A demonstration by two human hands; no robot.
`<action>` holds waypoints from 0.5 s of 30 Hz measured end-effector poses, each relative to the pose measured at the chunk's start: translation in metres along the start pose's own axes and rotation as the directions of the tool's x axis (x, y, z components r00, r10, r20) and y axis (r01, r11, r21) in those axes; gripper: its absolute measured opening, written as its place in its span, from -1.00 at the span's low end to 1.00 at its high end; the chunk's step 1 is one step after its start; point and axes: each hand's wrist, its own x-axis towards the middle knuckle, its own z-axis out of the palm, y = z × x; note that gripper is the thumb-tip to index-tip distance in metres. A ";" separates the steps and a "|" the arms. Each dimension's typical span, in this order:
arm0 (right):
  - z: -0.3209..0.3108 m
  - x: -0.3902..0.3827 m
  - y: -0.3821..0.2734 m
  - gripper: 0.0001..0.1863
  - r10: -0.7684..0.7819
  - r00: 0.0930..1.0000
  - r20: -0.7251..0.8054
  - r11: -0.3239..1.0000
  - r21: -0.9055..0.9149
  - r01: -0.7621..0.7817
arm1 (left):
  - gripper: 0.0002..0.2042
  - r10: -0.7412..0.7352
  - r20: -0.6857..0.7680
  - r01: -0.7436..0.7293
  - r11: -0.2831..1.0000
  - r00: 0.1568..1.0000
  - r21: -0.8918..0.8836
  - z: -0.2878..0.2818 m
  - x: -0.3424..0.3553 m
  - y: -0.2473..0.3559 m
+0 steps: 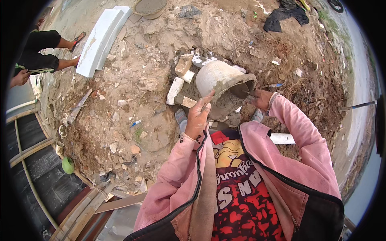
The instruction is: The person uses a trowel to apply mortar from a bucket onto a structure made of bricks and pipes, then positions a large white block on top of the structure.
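A cement-coated pale bucket (211, 78) is tipped on its side over a small pit ringed with broken blocks (175, 90), its mouth toward me, above wet grey mortar (227, 104). My left hand (198, 114) is closed on the near rim of the bucket. My right hand (262, 99) is closed at the right side of the bucket's mouth, on a dark thin piece reaching inside; whether that is a tool or part of the bucket I cannot make out.
Another person's legs and hand (44, 56) are at left beside long white slabs (98, 42). A basin of grey mix (155, 14) and a black plastic sheet (283, 18) lie farther off. A bamboo-framed dark structure (30, 180) borders the lower left; a white pipe (281, 138) lies right.
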 end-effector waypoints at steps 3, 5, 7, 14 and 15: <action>0.015 -0.005 -0.004 -0.64 0.103 0.973 0.207 0.955 0.252 -0.155 | -0.65 -0.093 -0.008 0.091 0.980 0.996 -0.178 -0.012 -0.017 0.005; 0.020 -0.005 -0.005 -0.63 0.053 0.954 0.295 0.917 0.365 -0.164 | -0.65 -0.198 0.007 0.185 0.905 0.980 -0.384 -0.023 -0.026 0.003; 0.032 0.004 -0.001 -0.62 -0.031 0.937 0.347 0.842 0.515 -0.163 | -0.68 -0.241 0.002 0.200 0.798 0.971 -0.568 -0.029 -0.028 0.016; 0.074 0.049 -0.020 -0.61 -0.277 0.850 0.447 0.667 0.727 -0.165 | -0.73 -0.275 -0.192 0.111 0.796 0.942 -0.596 -0.063 -0.054 -0.035; 0.079 0.060 -0.018 -0.62 -0.294 0.840 0.456 0.648 0.741 -0.175 | -0.73 -0.283 -0.222 0.098 0.794 0.933 -0.600 -0.066 -0.053 -0.045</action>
